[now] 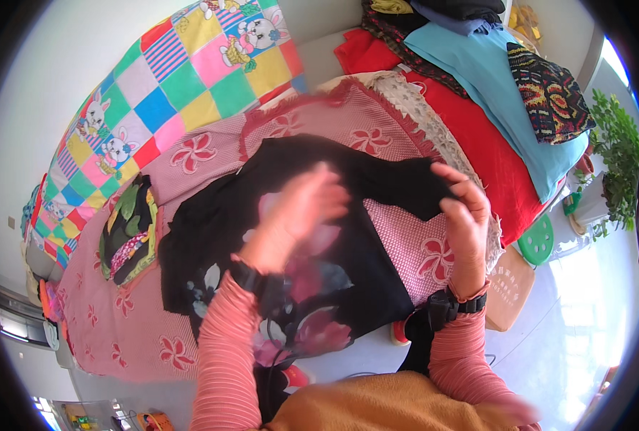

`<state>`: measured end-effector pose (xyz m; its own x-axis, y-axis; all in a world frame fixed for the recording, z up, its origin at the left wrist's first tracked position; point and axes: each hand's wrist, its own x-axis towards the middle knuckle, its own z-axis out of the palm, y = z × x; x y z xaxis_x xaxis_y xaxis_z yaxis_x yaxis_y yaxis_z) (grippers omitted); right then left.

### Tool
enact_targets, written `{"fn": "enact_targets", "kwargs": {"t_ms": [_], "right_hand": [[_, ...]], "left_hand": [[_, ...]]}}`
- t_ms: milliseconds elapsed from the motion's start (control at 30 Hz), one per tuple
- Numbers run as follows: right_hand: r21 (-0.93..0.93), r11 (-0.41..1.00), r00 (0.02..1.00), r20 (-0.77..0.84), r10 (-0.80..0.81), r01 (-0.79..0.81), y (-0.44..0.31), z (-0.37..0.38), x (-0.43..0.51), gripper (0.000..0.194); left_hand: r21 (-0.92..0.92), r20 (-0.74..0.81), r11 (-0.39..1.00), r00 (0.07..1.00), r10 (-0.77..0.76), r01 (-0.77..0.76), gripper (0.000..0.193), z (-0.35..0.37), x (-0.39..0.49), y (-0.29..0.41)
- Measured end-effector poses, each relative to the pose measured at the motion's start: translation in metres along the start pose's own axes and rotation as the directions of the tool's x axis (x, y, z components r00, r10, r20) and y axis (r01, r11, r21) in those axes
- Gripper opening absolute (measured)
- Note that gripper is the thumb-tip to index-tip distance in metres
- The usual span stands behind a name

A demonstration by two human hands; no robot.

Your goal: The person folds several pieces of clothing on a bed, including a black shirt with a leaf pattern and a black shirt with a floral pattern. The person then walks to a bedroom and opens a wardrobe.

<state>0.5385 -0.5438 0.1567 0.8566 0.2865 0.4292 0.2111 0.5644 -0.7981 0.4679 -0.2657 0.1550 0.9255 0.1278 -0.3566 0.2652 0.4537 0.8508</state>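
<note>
A black long-sleeved top point(389, 291) with large pink and grey flowers lies spread on a pink flower-patterned cover point(152, 318). One sleeve point(405, 183) stretches out to the right. At its cuff is my right hand point(467, 226), fingers curled and thumb against the fabric; whether it grips the cuff is unclear. My left hand point(303, 213) is blurred over the middle of the top, fingers extended and nothing visible in it. Its forearm hides part of the printed flowers. Both wrists carry black straps.
To the left lies a folded multicoloured garment point(131, 231). A rabbit-print patchwork cloth point(184, 81) hangs behind. Folded clothes, including a light blue piece point(486, 81) and a patterned black one point(551, 97), rest on red fabric point(459, 134). A green stool point(536, 240) and potted plant point(618, 156) stand right.
</note>
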Motion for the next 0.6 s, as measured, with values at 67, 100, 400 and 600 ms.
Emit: {"fn": "enact_targets", "kwargs": {"t_ms": [67,100,400,600], "right_hand": [[-0.161,0.984,0.965,0.235,0.116,-0.079,-0.012,0.018,-0.012,0.010],[-0.274,0.959,0.918,0.360,0.167,-0.067,-0.015,0.027,-0.015,0.011],[-0.406,0.890,0.968,0.046,0.249,-0.209,0.006,0.055,-0.099,0.040],[-0.982,-0.041,0.877,-0.185,0.444,-0.187,0.033,0.010,-0.184,0.058]], "left_hand": [[-0.131,0.090,0.989,0.994,-0.063,0.075,0.082,0.038,-0.036,-0.017],[-0.202,0.183,0.978,0.983,-0.017,0.055,0.072,0.050,-0.050,-0.025],[-0.167,-0.106,0.974,0.985,0.136,-0.152,0.016,0.010,-0.051,-0.034],[-0.096,-0.256,0.969,0.947,0.195,-0.226,0.009,-0.036,-0.078,0.012]]}}
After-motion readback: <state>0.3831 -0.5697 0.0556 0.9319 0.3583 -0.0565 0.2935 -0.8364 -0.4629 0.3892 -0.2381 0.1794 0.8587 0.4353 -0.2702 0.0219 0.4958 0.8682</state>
